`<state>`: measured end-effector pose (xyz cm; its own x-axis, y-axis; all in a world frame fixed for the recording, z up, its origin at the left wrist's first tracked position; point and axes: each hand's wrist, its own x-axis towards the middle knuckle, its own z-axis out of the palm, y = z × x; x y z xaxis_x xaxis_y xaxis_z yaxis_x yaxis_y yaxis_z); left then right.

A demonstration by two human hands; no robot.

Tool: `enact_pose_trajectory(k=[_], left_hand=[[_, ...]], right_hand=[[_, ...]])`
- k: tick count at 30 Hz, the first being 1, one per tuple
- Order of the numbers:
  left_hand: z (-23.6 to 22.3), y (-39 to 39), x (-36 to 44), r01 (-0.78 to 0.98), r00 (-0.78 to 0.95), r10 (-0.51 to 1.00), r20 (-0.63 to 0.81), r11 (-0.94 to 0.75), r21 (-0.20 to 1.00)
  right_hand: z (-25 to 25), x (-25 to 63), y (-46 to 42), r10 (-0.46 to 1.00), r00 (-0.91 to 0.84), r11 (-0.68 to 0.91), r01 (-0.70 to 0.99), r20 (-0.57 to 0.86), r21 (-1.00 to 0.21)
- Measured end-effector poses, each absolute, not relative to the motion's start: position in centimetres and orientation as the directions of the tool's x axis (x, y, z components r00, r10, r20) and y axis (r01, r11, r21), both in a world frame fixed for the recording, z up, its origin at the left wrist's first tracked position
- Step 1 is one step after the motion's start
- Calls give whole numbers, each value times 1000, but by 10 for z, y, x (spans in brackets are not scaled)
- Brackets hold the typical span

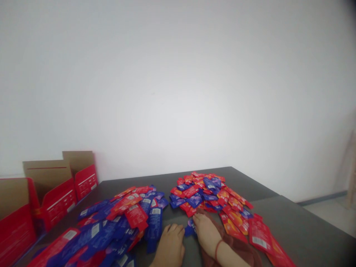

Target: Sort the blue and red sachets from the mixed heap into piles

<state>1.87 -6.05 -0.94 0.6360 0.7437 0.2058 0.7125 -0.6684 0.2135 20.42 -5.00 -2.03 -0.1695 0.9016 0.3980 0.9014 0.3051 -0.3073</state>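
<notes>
My left hand point(170, 244) rests palm down on the dark table, its fingers lying slightly bent with nothing visible in them. Close on its right is a small blue packet point(189, 229), partly covered by my right hand point(206, 231). The fingers of that hand are close together over the packet's edge; their undersides are hidden. Brown cloth point(236, 249) lies under and beside my right forearm. To the left of my hands spreads a heap of red and blue packets point(111, 231). Beyond my right hand is another pile of smaller red and blue packets point(194, 191).
Several open red cardboard boxes point(59, 200) with brown inner flaps stand in a row along the left. Larger red packets point(260, 235) trail down the right side of the table point(300, 230). A white wall point(178, 92) rises behind the table.
</notes>
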Motion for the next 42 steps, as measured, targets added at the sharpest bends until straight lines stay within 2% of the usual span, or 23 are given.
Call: enact_pose_trajectory(k=[8, 15, 19, 27, 33, 39, 42], left_hand=[[-12, -60, 18, 712, 638, 745, 194, -667, 218], [-3, -62, 20, 721, 634, 755, 166, -655, 226], [-1, -63, 20, 723, 635, 756, 155, -653, 223], [-9, -58, 17, 722, 646, 745, 167, -667, 183], [-8, -62, 20, 737, 619, 759, 203, -650, 185], [-4, -62, 37, 804, 568, 807, 165, -586, 101], [-2, -58, 46, 794, 594, 790, 151, -606, 47]], right_hand=[[-50, 204, -86, 880, -366, 460, 817, 303, -349], [-28, 250, -71, 951, -107, 215, 904, 290, -371], [-20, 238, -50, 953, -116, 221, 900, 280, -377], [-42, 205, -81, 906, -338, 418, 815, 256, -401], [-40, 244, -87, 947, -174, 281, 854, 269, -437], [-53, 228, -86, 906, -379, 422, 805, 187, -416], [-60, 229, -93, 896, -418, 442, 800, 151, -407]])
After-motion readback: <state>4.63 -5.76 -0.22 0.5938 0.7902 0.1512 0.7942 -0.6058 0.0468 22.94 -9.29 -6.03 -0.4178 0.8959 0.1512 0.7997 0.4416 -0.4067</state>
